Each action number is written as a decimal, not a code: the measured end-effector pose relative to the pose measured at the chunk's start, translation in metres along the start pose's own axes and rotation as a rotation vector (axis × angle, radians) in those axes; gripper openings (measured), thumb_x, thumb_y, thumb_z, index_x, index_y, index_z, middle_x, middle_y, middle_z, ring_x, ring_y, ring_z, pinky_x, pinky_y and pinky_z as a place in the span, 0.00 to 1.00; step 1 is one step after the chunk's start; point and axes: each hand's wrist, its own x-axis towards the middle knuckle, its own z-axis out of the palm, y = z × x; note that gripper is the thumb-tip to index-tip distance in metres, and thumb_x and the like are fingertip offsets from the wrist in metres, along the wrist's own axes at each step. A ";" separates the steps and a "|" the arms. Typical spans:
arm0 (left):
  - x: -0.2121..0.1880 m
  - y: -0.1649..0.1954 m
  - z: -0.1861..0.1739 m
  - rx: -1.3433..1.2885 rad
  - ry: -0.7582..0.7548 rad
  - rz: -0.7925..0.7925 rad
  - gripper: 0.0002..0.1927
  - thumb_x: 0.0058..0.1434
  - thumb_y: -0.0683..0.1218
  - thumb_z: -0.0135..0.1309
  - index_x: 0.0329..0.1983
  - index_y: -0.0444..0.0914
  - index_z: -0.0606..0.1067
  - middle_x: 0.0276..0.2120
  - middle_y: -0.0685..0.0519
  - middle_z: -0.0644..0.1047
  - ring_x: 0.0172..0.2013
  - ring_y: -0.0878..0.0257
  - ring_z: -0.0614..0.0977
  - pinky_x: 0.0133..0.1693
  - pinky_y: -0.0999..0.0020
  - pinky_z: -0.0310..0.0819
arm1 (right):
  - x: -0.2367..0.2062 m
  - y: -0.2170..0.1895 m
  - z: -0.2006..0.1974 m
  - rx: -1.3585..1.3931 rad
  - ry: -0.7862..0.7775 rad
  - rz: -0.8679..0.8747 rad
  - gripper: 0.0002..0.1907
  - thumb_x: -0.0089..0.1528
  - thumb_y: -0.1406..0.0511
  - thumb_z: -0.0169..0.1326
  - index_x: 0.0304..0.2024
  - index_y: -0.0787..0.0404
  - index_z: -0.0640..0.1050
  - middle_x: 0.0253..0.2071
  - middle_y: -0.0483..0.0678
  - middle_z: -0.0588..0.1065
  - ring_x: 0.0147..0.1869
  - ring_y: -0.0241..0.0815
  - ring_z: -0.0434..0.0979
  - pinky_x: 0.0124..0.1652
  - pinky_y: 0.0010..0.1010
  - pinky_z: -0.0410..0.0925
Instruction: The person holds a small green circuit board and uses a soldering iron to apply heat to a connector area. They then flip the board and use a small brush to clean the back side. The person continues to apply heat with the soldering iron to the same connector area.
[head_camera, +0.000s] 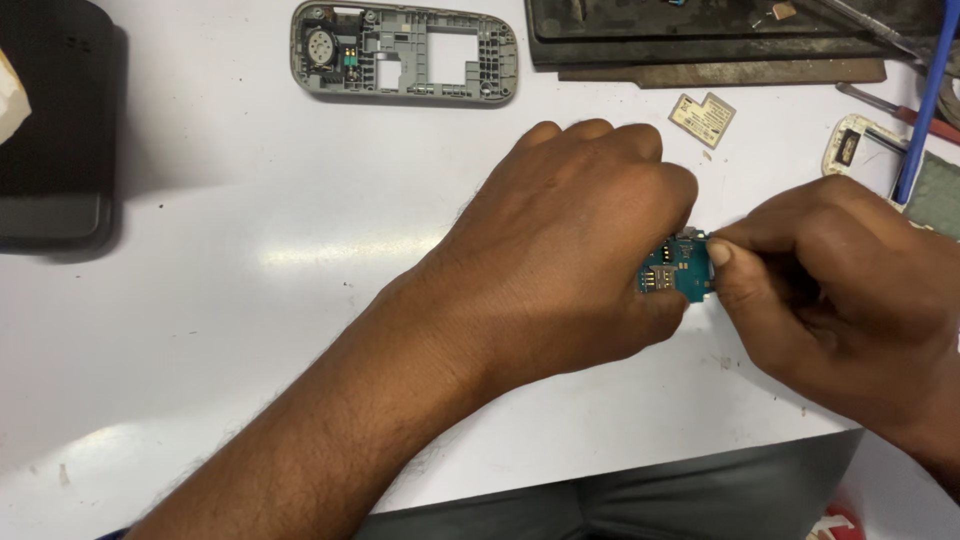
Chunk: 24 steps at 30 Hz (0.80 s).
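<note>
My left hand (570, 250) is closed around a small blue-green circuit board (676, 270) with gold contacts, holding it just above the white table (250, 260). My right hand (830, 290) meets it from the right, thumb and forefinger pinching the board's right edge. Most of the board is hidden behind my left fingers. Whether my right fingers also hold a small tool cannot be seen.
A grey plastic phone frame (405, 52) lies at the top centre. A black device (55, 125) sits at the left edge. A dark tray (700, 35) is at the top right, with a small beige label (702, 118), a blue stick (925, 100) and a white part (850, 145) near it.
</note>
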 end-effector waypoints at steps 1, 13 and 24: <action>0.000 0.001 -0.001 0.001 -0.005 -0.003 0.07 0.49 0.46 0.64 0.26 0.39 0.78 0.27 0.50 0.76 0.34 0.58 0.78 0.42 0.54 0.68 | 0.000 0.002 0.001 0.005 0.011 -0.014 0.07 0.61 0.74 0.62 0.32 0.66 0.75 0.30 0.50 0.75 0.23 0.28 0.72 0.21 0.20 0.62; -0.002 -0.001 -0.004 0.053 0.016 0.022 0.12 0.44 0.48 0.67 0.26 0.39 0.78 0.31 0.50 0.76 0.39 0.54 0.76 0.42 0.55 0.66 | 0.000 0.012 -0.007 0.148 -0.108 0.297 0.05 0.65 0.68 0.56 0.41 0.64 0.76 0.35 0.49 0.75 0.31 0.35 0.76 0.29 0.25 0.68; 0.002 -0.012 -0.017 0.026 0.083 -0.083 0.14 0.46 0.48 0.69 0.29 0.39 0.76 0.32 0.52 0.73 0.39 0.54 0.74 0.42 0.56 0.64 | 0.017 0.087 0.008 0.137 -0.244 0.138 0.05 0.62 0.68 0.53 0.29 0.58 0.74 0.33 0.47 0.75 0.26 0.34 0.72 0.27 0.27 0.66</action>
